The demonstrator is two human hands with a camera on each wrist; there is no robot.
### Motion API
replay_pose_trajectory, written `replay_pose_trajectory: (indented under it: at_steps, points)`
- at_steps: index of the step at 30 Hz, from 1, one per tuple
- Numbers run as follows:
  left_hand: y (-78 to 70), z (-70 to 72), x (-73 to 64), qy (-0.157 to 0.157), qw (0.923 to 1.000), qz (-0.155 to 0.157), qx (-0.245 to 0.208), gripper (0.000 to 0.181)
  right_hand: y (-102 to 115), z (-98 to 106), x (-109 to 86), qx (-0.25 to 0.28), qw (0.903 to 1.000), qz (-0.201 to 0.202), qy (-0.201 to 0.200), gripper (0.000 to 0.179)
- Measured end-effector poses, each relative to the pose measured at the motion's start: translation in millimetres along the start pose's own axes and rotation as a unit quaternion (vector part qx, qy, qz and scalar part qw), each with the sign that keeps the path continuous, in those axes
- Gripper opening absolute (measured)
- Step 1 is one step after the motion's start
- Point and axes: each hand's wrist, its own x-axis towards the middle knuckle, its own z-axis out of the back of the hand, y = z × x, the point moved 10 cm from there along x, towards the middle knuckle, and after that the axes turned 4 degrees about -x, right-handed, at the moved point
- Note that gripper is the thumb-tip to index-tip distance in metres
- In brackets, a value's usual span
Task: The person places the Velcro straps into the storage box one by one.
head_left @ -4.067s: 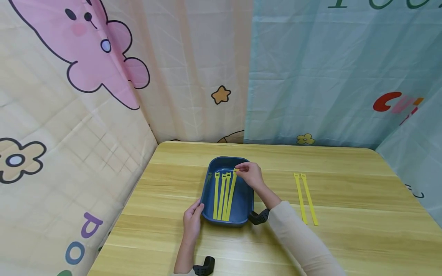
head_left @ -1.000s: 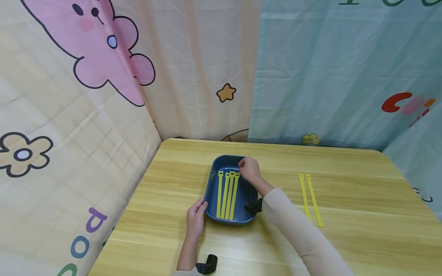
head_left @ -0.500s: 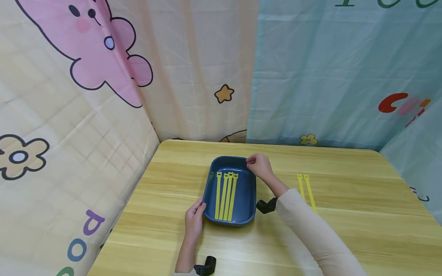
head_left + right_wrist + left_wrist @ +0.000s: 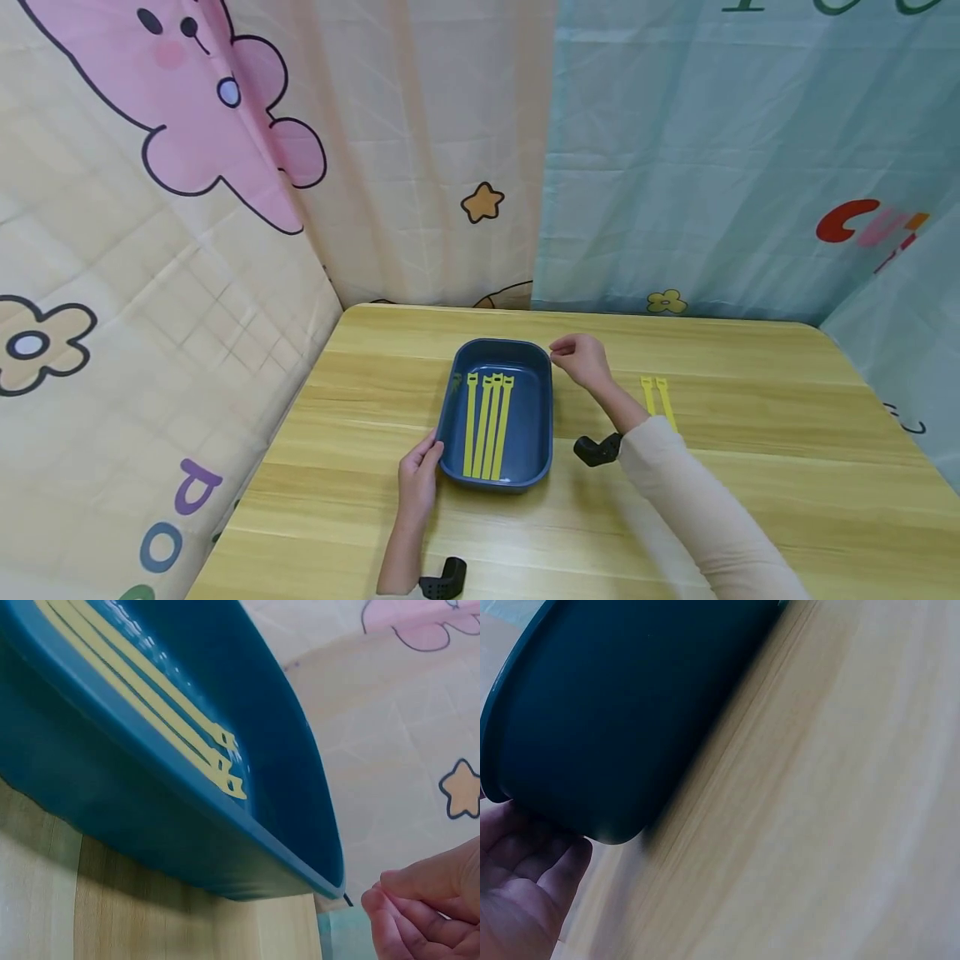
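Observation:
A dark blue plastic tray [image 4: 531, 433] stands on the wooden table. Several yellow cable straps [image 4: 470, 425] with slotted heads lie side by side in its left half. My left hand [image 4: 417, 482] grips the tray's near left corner; in the left wrist view its fingers [image 4: 568, 866] reach under that corner. Just outside the far right corner, my right hand [image 4: 583, 360] hovers with nothing in it. Its fingers [image 4: 420, 877] are loosely bent, thumb close to the index fingertip. Two more yellow straps [image 4: 667, 402] lie on the table at the right, their lower ends hidden behind the right sleeve.
The wooden table [image 4: 787, 417] extends to the right and in front of the tray. Printed curtains [image 4: 405, 183] hang behind it and at the sides. Black wrist cameras [image 4: 444, 578] sit on both wrists.
Earlier the right hand pinched the head of the rightmost strap in the tray. It has since let go and moved right, out past the rim. The left hand has stayed at its corner.

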Motion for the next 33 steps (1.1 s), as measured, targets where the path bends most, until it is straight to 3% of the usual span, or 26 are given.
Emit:
replay_pose_trajectory:
  at_steps: [8,22,33]
  points:
    - [-1.8,0.1,-0.2,0.001,0.9997,-0.002,-0.025,0.031,-17,14,-3.7,0.051,0.9985,-0.011,-0.018,0.018]
    - [0.4,2.4,0.9,0.001,0.9999,-0.009,-0.009,0.031,-55,23,-12.5,0.056,0.9967,-0.058,-0.010,0.020]
    - [-1.8,-0.1,-0.5,0.005,0.9998,-0.003,-0.019,0.033,-92,48,-19.3,0.034,0.9949,-0.091,-0.026,0.025]
